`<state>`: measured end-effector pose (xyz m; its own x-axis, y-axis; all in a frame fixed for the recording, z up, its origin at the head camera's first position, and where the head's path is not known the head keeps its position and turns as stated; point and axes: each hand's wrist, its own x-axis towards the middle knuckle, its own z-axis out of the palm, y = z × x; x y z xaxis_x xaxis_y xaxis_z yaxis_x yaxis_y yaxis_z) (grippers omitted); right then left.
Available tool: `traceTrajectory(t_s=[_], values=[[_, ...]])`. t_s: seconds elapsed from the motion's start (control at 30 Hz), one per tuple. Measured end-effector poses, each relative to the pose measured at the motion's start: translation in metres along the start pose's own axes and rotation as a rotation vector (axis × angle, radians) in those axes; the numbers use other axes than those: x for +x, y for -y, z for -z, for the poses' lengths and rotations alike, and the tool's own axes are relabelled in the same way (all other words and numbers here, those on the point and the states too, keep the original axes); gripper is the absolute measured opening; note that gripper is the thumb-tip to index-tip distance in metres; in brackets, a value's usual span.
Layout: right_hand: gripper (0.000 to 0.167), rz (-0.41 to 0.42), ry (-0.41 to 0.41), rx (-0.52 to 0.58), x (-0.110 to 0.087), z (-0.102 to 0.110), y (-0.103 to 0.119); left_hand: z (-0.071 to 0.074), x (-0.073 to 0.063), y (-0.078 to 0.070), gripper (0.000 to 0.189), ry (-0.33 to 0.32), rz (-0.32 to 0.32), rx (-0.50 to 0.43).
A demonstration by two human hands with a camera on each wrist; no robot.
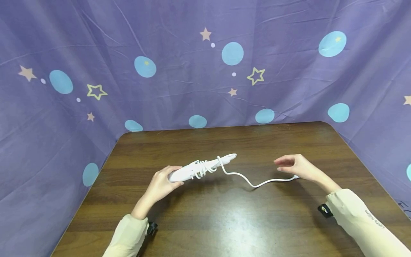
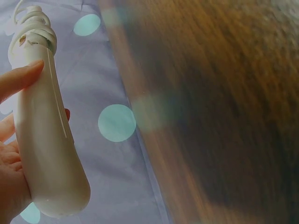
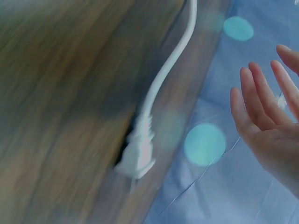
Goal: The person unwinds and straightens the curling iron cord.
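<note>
Your left hand (image 1: 162,182) gripping a long white plastic appliance (image 1: 182,174) left of centre, thick end lower left, narrow end upper right, white cord (image 1: 253,186) coiled round it, trailing rightward to a white plug (image 3: 138,156) near your right hand (image 1: 300,167), relaxed fingers parted, holding nothing, brown wooden tabletop (image 1: 160,148) with far edge mid-frame, purple fabric curtain (image 1: 179,96) behind.

Brown wood-grain table (image 1: 160,144) beneath white cord (image 1: 255,186)
</note>
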<state>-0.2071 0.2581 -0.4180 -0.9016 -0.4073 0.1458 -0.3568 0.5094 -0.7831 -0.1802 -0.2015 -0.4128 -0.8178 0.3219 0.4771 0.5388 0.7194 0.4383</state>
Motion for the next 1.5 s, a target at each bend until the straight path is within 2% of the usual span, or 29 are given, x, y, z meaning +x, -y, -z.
traceTrajectory(t_s=[0.13, 0.5, 0.8, 1.07, 1.2, 1.5], values=[[0.026, 0.044, 0.014, 0.022, 0.008, -0.012, 0.010, 0.000, 0.001, 0.000, 0.047, 0.004, 0.000, 0.001], [0.024, 0.097, 0.080, 0.043, 0.024, -0.041, 0.038, -0.001, 0.001, 0.000, 0.046, 0.021, 0.017, -0.001], [0.024, 0.155, 0.137, 0.140, 0.034, -0.060, 0.053, -0.001, 0.001, -0.001, 0.046, 0.026, 0.027, -0.007], [0.022, 0.199, 0.113, 0.126, 0.041, -0.078, 0.063, -0.002, 0.001, -0.002, 0.046, 0.024, 0.021, -0.009], [0.023, 0.194, 0.120, 0.147, 0.043, -0.086, 0.066, -0.002, 0.001, -0.002, 0.046, 0.017, 0.018, -0.009], [0.022, 0.196, 0.124, 0.114, 0.046, -0.096, 0.067, -0.004, 0.001, -0.003, 0.047, 0.017, 0.013, -0.015]])
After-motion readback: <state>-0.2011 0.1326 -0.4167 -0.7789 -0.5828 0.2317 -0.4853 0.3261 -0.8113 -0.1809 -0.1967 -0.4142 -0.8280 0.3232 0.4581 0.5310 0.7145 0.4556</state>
